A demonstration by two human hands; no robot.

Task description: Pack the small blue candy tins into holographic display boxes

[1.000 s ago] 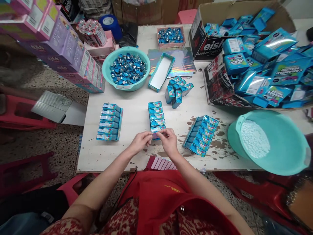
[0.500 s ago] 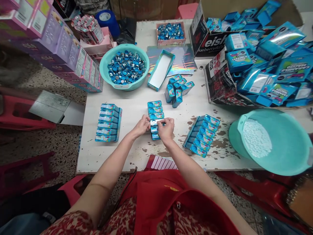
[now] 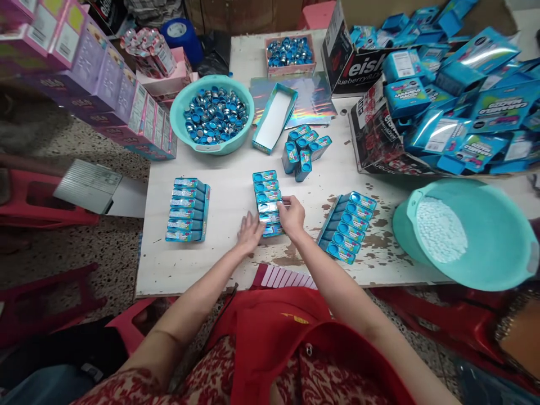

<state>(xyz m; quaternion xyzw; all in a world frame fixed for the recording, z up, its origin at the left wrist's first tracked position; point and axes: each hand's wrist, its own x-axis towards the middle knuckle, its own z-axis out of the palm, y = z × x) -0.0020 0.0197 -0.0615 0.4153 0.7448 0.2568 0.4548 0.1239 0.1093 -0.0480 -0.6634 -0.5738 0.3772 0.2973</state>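
Note:
In the middle of the table stands a row of small blue printed containers. The far ones show a round recess on top, and the nearer ones carry shiny, silvery strips. At the row's near left side is my left hand, fingers spread, fingertips against the containers. My right hand is on the row's right edge with thumb and fingers drawn together by a silvery strip; what they pinch, if anything, is hidden. Similar rows stand in a left tray and a right tray.
Behind the row stand several loose containers and an open blue tray. A turquoise basin holds blue-and-silver caps. To the right are a turquoise tub with white pellets and a carton heaped with blue packs.
My left hand has moved down along the row and its fingers have spread from a pinch. My right hand has shifted slightly up and right. More of the near containers now show.

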